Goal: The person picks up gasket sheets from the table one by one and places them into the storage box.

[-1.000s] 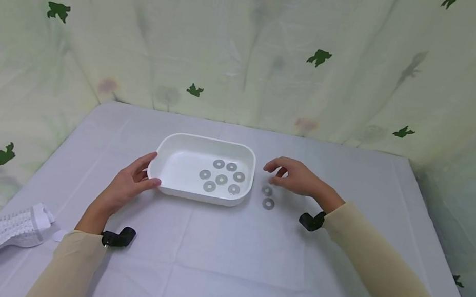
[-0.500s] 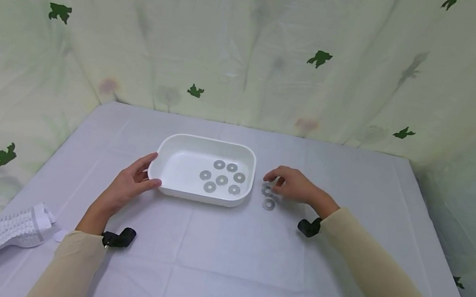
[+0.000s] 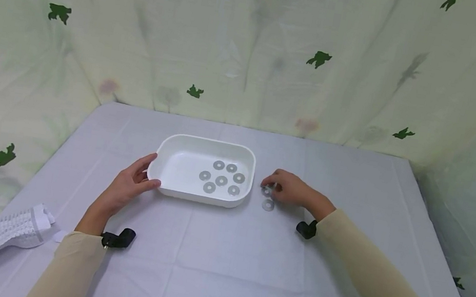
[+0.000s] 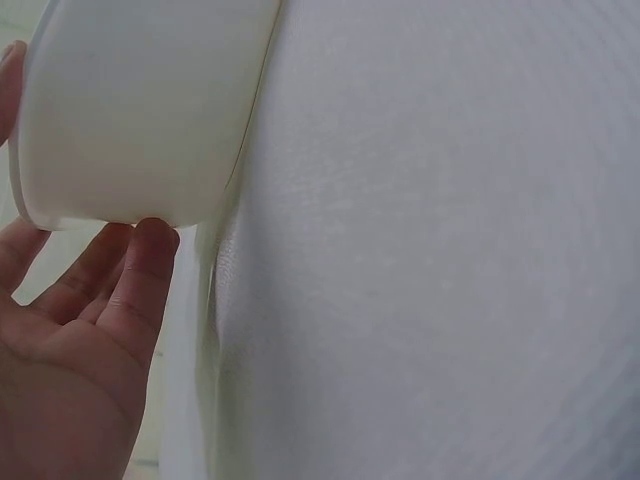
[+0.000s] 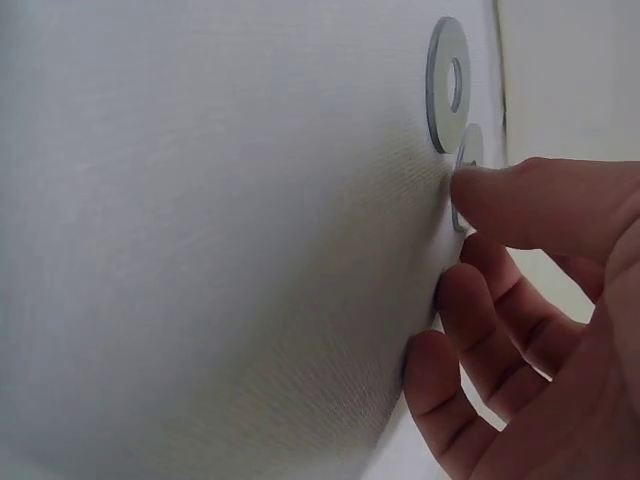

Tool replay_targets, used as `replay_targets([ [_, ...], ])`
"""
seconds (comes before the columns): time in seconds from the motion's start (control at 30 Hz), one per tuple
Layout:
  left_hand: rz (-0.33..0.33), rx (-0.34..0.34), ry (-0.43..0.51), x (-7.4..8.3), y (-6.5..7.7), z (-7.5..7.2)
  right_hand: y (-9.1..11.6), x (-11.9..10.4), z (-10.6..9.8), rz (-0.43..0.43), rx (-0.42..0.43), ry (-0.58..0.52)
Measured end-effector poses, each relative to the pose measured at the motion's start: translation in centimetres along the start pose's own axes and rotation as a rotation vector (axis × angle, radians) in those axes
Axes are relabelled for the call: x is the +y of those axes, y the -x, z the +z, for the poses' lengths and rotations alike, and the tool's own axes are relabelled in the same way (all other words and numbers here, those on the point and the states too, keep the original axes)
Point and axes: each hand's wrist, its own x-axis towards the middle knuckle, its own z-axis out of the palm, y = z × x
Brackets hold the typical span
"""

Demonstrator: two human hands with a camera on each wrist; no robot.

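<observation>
My left hand (image 3: pixel 121 190) grips the left end of a white rectangular tray (image 3: pixel 197 197), thumb at the near corner and fingers along the far side. Several flat metal washers (image 3: pixel 221 181) lie spread over the right half of its floor. To the right of the tray, two more washers are on the white cloth. My right hand (image 3: pixel 292 189) has thumb and forefinger at the farther washer (image 5: pixel 470 145), pinching it at the cloth; its other fingertips rest on the cloth. The nearer washer (image 5: pixel 449 85) lies flat, apart from the fingers.
Crumpled printed paper (image 3: pixel 4 236) lies at the table's left edge. A pale translucent curtain (image 3: pixel 251 67) with green leaf shapes hangs behind and beside the table. Each wrist bears a small black camera (image 3: pixel 120 238).
My right hand has come down and slightly nearer, from above the farther washer onto it, its fingers closing at the washer. My left hand and the tray stay put.
</observation>
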Motion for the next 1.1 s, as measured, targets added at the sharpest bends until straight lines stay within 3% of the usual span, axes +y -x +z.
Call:
replay_targets([
  [0.13, 0.008, -0.008, 0.007, 0.0, 0.0, 0.2, 0.0, -0.1, 0.1, -0.002, -0.028, 0.055],
  [0.57, -0.002, -0.008, 0.016, 0.3, 0.3, 0.1, -0.3, -1.0, 0.0, 0.037, -0.058, 0.088],
  [0.87, -0.002, -0.008, 0.007, 0.4, 0.3, -0.1, -1.2, -1.5, -0.4, 0.093, -0.137, 0.126],
  [1.1, 0.000, -0.006, 0.004, 0.4, 0.3, 0.0, -1.5, -1.2, -0.4, 0.089, -0.128, 0.128],
])
